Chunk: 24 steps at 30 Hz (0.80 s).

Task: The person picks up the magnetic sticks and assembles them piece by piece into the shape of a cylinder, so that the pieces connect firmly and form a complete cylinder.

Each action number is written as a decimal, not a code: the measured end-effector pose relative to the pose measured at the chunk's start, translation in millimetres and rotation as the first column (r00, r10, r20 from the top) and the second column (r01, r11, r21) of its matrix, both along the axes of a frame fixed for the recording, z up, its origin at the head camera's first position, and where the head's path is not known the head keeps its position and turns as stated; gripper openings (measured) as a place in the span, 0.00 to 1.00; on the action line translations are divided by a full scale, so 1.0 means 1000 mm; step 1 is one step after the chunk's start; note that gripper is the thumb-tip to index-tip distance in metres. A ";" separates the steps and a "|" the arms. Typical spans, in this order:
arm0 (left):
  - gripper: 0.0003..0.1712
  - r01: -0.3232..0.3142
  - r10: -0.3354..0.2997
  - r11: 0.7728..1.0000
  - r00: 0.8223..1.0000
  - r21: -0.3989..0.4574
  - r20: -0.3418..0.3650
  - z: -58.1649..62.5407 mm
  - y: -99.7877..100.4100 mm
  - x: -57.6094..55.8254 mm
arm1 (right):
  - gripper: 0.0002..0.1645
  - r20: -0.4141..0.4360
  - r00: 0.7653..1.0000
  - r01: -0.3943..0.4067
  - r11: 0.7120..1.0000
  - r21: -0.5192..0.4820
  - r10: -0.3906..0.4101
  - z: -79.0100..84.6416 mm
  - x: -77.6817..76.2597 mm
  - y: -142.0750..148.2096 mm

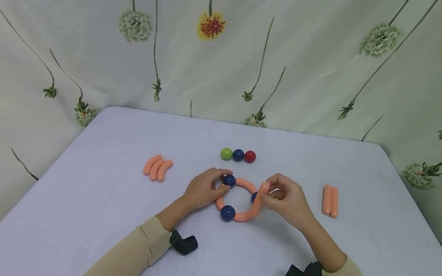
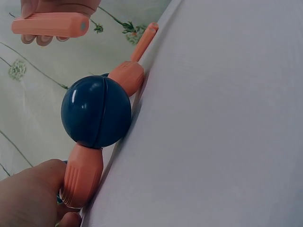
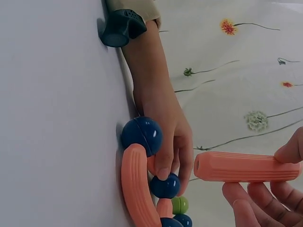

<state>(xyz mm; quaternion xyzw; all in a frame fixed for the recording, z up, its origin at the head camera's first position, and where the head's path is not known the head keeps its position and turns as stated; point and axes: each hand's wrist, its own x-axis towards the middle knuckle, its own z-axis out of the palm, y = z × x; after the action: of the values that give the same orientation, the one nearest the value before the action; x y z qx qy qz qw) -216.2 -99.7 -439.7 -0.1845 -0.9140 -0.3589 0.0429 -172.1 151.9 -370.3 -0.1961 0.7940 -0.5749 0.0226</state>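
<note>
- Here we were, right of center in the head view: the right hand (image 1: 287, 201) had a straight orange rod (image 1: 264, 190) pinched between thumb and fingers, lifted off the white table (image 1: 71, 211).
- Over to the right wrist view, and there was that rod again at the right of the frame, its near end bare and apart from the ring; I judged it light and stiff, probably hard plastic.
- Lovely ridges down its length! I reckoned those would stop it sliding, so mid-shaft was my hold, fingertips well off the ends.
- A gray disc (image 2: 83, 25) sat in its end, upper left of the left wrist view; a magnet, I guessed, so it might snap over near a ball.
- Meanwhile the left hand (image 1: 203, 190), just left of center, gripped the ring (image 1: 242, 217) by its left side, thumb and forefinger at the upper-left blue ball (image 1: 229, 180).
- Glossy, those balls; I expected them to roll and slip, so I'd have cupped one rather than squeezed it. Nothing looked fragile, though I figured the joints could twist apart.
- And around them: green ball (image 1: 226, 154), spare blue ball (image 1: 238, 155) and red ball (image 1: 250, 157) lined up above center, three curved rods (image 1: 156, 169) at left, two straight spares (image 1: 327, 200) at right.
</note>
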 end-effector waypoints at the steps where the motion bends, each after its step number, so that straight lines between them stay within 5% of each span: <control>1: 0.25 0.001 -0.001 1.000 1.000 -0.002 0.000 -0.001 0.000 0.000 | 0.12 -0.005 1.000 -0.004 1.000 0.002 0.004 0.000 0.000 -0.002; 15: 0.25 0.007 -0.007 1.000 1.000 -0.005 -0.001 -0.001 0.000 -0.002 | 0.12 -0.053 0.992 -0.115 0.992 -0.060 0.111 -0.003 0.000 -0.030; 24: 0.25 0.017 -0.017 1.000 0.999 -0.002 -0.028 -0.003 -0.001 -0.002 | 0.14 -0.077 0.989 -0.128 0.992 0.002 0.127 -0.006 0.001 -0.045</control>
<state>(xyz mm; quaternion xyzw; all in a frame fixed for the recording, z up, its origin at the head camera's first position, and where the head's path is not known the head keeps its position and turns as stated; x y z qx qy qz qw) -218.3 -101.1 -443.0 -0.1972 -0.9120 -0.3559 0.0524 -171.2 106.5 -376.6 -0.2685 0.7792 -0.5657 0.0284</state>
